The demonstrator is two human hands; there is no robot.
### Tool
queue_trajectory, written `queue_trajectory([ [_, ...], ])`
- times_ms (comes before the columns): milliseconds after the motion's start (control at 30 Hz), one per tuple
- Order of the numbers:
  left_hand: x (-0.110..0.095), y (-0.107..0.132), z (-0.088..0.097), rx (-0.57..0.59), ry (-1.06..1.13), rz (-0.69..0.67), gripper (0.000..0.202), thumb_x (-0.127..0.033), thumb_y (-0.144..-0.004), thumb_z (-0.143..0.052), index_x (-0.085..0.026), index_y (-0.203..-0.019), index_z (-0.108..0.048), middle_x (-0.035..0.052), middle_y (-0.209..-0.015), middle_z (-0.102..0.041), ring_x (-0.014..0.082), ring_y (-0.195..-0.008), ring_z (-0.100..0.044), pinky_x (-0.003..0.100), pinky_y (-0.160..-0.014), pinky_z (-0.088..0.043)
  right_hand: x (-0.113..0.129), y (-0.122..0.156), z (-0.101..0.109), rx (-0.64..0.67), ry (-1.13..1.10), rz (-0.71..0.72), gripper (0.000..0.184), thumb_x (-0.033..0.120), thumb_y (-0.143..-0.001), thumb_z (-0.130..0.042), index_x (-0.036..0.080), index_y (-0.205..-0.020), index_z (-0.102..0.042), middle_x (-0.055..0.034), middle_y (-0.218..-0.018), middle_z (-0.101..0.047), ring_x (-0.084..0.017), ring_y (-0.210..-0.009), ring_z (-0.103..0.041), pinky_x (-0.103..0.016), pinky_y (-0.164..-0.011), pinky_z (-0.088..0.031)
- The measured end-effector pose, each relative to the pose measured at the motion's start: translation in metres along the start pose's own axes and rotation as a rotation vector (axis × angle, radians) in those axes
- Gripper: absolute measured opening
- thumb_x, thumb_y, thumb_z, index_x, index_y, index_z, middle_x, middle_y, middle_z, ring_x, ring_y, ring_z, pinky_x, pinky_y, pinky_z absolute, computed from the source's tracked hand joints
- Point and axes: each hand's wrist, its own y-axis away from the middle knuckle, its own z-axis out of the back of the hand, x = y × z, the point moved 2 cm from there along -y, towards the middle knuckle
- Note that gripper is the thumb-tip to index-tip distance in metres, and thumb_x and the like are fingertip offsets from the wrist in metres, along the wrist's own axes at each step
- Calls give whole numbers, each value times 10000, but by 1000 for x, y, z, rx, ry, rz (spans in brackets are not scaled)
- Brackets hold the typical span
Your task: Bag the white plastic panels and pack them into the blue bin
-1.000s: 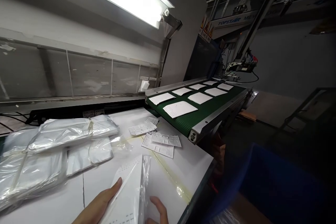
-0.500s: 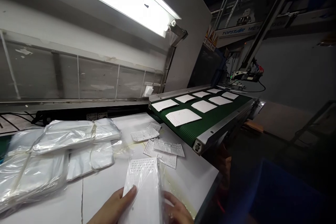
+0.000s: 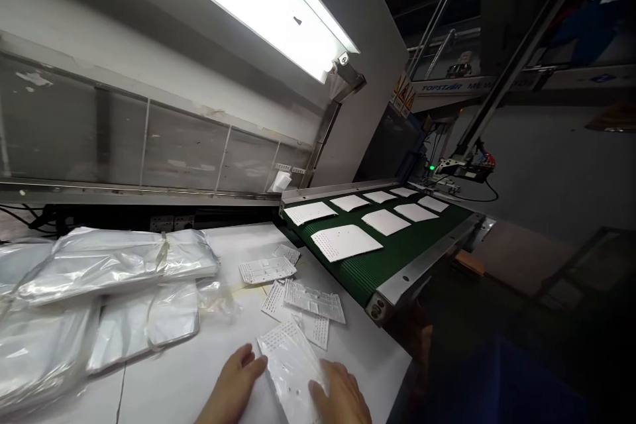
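Note:
Between my two hands is a white perforated sheet in a clear plastic bag, low over the white table. My left hand grips its left edge. My right hand lies over its lower right corner. Just beyond it, several loose white perforated sheets lie overlapping on the tabletop, out of reach of neither hand's fingers by only a short gap. Further left are large plastic-wrapped bundles of white sheets, strapped with tape.
A green conveyor belt with a steel side rail runs beyond the table, carrying several white sheets. A dark blue bin stands on the floor at lower right, below the table edge. A fluorescent lamp hangs overhead.
The bagged sheet has tipped from nearly upright down toward the table, and my hands have shifted with it. The whole view has moved slightly as my head turned.

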Motion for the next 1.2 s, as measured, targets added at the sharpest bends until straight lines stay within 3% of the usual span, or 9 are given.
queue_trajectory([
  [133, -88, -35, -14, -72, -667, -652, 580, -346, -916, -379, -94, -1416, -226, 227, -1413, -394, 305, -1265, -442, 469, -985, -423, 54, -19, 36, -73, 216, 208, 474, 385, -828, -476, 152, -1232, -561, -154, -1249, -570, -350, -1131, -503, -483, -916, -392],
  [200, -133, -68, -31, -62, -766, -833, 633, -199, -870, -477, -166, -1439, -202, 148, -1489, -299, 273, -1344, -317, 443, -1087, -301, 94, -43, 63, -239, 421, 305, 498, 385, -882, -411, 135, -1310, -463, -140, -1245, -565, -300, -1123, -503, -425, -906, -407],
  [300, -181, -128, -55, -23, -862, -982, 652, -5, -808, -487, -178, -1409, -304, 105, -1504, -285, 245, -1384, -217, 418, -1143, -154, 134, -97, 92, -381, 620, 353, 648, 440, -843, -502, 91, -1365, -344, -179, -1324, -464, -325, -1208, -397, -445, -969, -335],
  [433, -209, -189, -74, -40, -897, -1090, 500, -163, -857, -565, -193, -1333, -417, 99, -1474, -326, 312, -1364, -237, 585, -1093, -170, 133, -158, 92, -371, 719, 317, 808, 505, -716, -645, 66, -1332, -363, -249, -1280, -451, -412, -1153, -402, -535, -863, -365],
  [600, -227, -212, -79, -81, -783, -1089, 313, -291, -873, -569, -176, -1164, -561, 87, -1282, -531, 270, -1191, -480, 540, -1003, -356, 119, -175, 88, -377, 783, 314, 395, 290, -778, -583, 107, -1124, -532, -193, -1039, -574, -356, -971, -527, -456, -738, -419],
  [767, -255, -184, -56, -186, -511, -946, 293, -372, -890, -528, -164, -1088, -588, 75, -1139, -604, 230, -1049, -568, 476, -919, -439, 132, -159, 141, -444, 665, 316, 376, 177, -873, -418, 121, -1240, -478, -177, -994, -619, -306, -863, -614, -397, -691, -457],
  [900, -250, -128, -13, -198, -238, -734, 387, -444, -915, -432, -132, -1105, -559, 93, -1092, -631, 221, -958, -620, 418, -835, -495, 138, -106, 172, -579, 415, 397, 431, 263, -964, -264, 185, -1385, -319, -123, -1239, -564, -257, -1024, -604, -383, -839, -489],
  [1067, -183, -31, 64, 80, -54, -275, 390, -433, -866, -488, -79, -978, -607, 178, -901, -710, 254, -748, -691, 354, -642, -556, 104, 11, 123, -539, -194, 634, 414, 313, -920, -450, 340, -1332, -421, 6, -1296, -554, -221, -1155, -553, -378, -989, -463],
  [1200, -122, 49, 121, 201, 29, 51, 505, -570, -805, -529, -92, -918, -644, 184, -919, -715, 271, -796, -696, 319, -646, -562, 72, 90, 61, -399, -282, 818, 364, 398, -913, -422, 332, -1255, -526, -44, -1300, -555, -307, -1179, -534, -450, -933, -495],
])
